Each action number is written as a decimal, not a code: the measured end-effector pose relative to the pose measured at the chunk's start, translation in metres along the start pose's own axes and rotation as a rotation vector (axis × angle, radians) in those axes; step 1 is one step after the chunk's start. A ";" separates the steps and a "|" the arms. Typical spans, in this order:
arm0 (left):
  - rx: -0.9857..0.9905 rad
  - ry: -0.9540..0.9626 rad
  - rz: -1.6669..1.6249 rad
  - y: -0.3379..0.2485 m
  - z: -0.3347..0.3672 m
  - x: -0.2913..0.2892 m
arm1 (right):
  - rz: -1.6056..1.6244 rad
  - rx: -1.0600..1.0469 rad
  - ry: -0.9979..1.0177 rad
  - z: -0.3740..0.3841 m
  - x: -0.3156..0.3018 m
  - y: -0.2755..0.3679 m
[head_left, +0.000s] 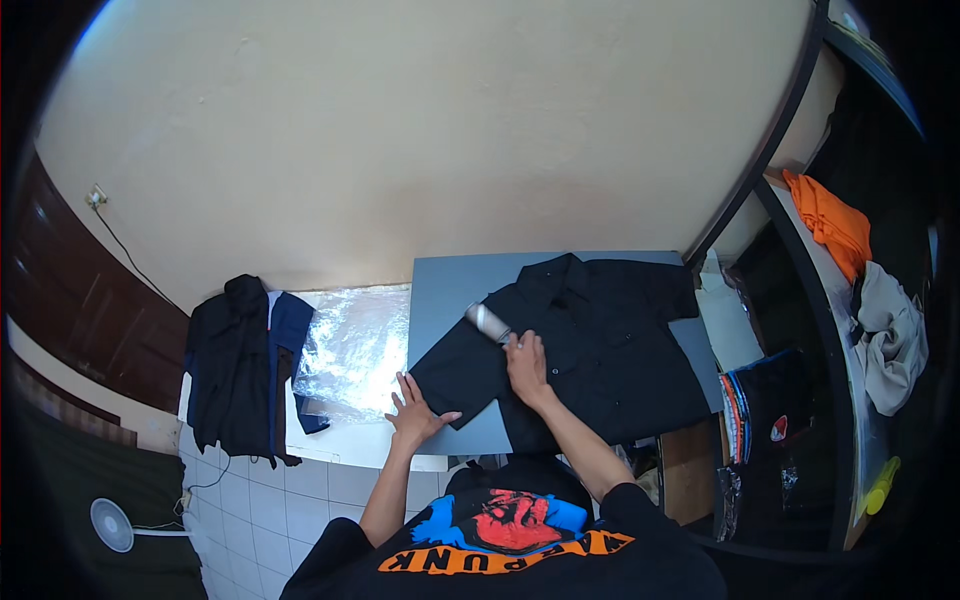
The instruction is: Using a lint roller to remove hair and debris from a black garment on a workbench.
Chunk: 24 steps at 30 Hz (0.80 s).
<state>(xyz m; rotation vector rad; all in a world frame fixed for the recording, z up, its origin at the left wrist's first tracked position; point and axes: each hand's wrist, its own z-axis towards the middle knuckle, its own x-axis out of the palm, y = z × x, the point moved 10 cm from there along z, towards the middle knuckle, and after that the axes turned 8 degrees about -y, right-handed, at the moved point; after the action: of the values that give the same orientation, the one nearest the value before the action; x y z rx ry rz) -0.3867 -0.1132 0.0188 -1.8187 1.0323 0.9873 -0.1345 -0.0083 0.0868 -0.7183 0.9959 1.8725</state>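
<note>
A black short-sleeved button shirt [610, 355] lies spread, front up, over a grey board [455, 283]. My right hand [528, 370] is closed round the handle of a lint roller [487, 323]. The roller's pale cylinder is over the shirt near the top of the left sleeve and looks slightly blurred. At the hem of that same sleeve, my left hand [415, 415] lies with fingers spread, its thumb on the cloth. The other fingers reach past the board's left edge.
Clear plastic bags [355, 350] lie left of the board on a white table [365, 445]. Dark garments [235, 365] are piled beyond them. At the right stands a dark-framed shelf [815, 280] with an orange cloth [830, 220] and a grey cloth [890, 335]. A white fan [112, 525] is lower left.
</note>
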 end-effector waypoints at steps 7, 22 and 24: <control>-0.047 0.035 0.006 -0.001 -0.001 0.004 | 0.258 0.290 -0.054 0.028 -0.030 -0.069; 0.511 -0.591 -0.595 -0.235 0.046 -0.110 | 0.067 0.540 -0.363 0.021 -0.140 -0.240; 0.524 -0.534 -0.651 -0.290 0.068 -0.083 | 0.059 0.521 -0.261 0.025 -0.122 -0.247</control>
<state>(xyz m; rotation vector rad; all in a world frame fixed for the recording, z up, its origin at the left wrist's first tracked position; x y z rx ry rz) -0.1712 0.0702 0.1433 -1.2172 0.2824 0.6522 0.1376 0.0348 0.1082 -0.1336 1.2670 1.5990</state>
